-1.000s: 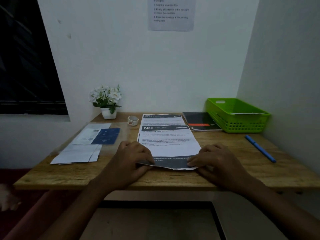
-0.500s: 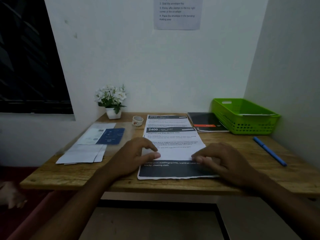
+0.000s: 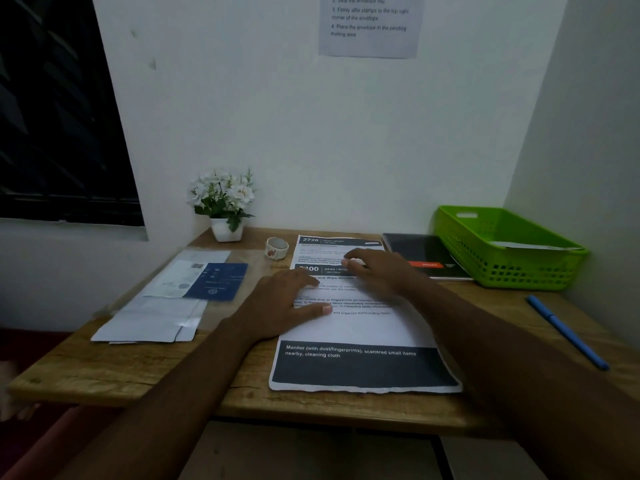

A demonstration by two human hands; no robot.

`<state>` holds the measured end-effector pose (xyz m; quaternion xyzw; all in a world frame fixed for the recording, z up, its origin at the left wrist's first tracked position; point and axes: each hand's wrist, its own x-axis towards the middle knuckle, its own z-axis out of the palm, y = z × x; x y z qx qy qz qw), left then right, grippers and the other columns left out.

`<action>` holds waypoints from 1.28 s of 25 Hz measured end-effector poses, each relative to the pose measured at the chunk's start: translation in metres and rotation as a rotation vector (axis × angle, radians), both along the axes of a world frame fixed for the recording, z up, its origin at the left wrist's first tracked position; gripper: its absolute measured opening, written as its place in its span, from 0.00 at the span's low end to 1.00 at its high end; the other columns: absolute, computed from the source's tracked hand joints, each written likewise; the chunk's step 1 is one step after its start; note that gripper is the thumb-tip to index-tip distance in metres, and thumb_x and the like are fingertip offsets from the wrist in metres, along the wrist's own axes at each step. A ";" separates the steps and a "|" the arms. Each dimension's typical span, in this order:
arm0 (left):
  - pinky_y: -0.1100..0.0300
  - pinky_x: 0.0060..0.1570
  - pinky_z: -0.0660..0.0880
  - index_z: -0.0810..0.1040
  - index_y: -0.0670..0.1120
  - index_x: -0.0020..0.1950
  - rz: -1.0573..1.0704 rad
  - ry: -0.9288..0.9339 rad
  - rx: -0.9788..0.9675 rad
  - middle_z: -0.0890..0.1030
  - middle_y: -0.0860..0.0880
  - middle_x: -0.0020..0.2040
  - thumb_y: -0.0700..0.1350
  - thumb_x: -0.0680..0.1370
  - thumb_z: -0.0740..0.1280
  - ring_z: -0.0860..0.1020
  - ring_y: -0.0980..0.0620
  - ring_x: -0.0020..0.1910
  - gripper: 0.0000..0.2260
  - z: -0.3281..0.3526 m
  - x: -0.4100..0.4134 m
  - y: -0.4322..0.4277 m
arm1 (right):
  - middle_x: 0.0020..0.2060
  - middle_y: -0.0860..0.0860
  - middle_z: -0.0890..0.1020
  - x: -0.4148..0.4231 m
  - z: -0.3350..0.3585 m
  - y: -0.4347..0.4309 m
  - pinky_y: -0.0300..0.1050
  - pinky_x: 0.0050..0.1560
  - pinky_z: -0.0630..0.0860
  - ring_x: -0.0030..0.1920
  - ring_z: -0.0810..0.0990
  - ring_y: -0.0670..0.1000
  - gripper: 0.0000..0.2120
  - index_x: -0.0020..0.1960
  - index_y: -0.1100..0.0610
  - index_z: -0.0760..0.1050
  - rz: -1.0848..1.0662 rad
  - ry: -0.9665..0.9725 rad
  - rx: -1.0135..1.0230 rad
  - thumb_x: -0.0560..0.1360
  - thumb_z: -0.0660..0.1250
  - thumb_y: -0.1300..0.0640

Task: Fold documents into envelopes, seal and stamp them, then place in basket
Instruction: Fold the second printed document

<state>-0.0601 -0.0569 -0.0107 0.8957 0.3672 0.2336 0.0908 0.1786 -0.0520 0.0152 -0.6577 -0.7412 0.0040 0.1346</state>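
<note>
The left hand (image 3: 287, 303) lies flat with fingers spread on the middle of the white printed document with dark bands (image 3: 363, 332), holding nothing. The right hand (image 3: 379, 268) is blurred, its fingers straight at that sheet's far edge, with no grip I can see. The sheet lies unfolded, so folding looks barely begun. Next, one edge needs lifting and matching squarely before creasing. White paper envelopes (image 3: 149, 320) lie left of the document, and the green plastic basket (image 3: 512, 251) stands beyond its right side.

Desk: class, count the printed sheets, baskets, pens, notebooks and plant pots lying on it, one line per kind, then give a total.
Printed sheets: 2, near sheet and far sheet
Green basket: 1
Blue pen: 1
Black notebook: 1
Plant pot: 1
Total: 6
</note>
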 end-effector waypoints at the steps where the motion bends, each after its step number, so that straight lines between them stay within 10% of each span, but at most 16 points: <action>1: 0.51 0.63 0.68 0.73 0.53 0.64 -0.001 0.022 -0.011 0.73 0.54 0.66 0.73 0.67 0.57 0.70 0.55 0.63 0.33 0.000 0.000 0.001 | 0.65 0.49 0.77 -0.003 0.000 0.009 0.53 0.66 0.66 0.65 0.74 0.53 0.22 0.67 0.47 0.71 0.007 0.007 -0.044 0.81 0.49 0.39; 18: 0.51 0.69 0.59 0.70 0.57 0.67 -0.060 0.130 -0.087 0.70 0.58 0.69 0.71 0.69 0.61 0.67 0.59 0.67 0.31 -0.001 -0.001 0.002 | 0.74 0.51 0.66 -0.003 -0.004 0.080 0.55 0.73 0.57 0.72 0.65 0.55 0.25 0.73 0.47 0.63 -0.041 0.023 -0.264 0.81 0.44 0.41; 24: 0.55 0.65 0.63 0.72 0.57 0.64 -0.073 0.089 -0.074 0.73 0.57 0.66 0.69 0.69 0.63 0.69 0.59 0.62 0.28 0.001 -0.002 0.001 | 0.63 0.46 0.78 0.021 0.010 0.036 0.54 0.66 0.66 0.63 0.75 0.51 0.18 0.64 0.48 0.74 0.003 0.011 0.103 0.80 0.56 0.42; 32: 0.54 0.58 0.66 0.74 0.57 0.55 0.016 -0.053 0.008 0.75 0.58 0.58 0.67 0.71 0.63 0.70 0.59 0.55 0.19 -0.002 -0.002 0.007 | 0.53 0.48 0.81 0.071 -0.014 -0.050 0.49 0.52 0.76 0.49 0.78 0.47 0.15 0.59 0.50 0.78 -0.146 0.285 0.113 0.74 0.68 0.46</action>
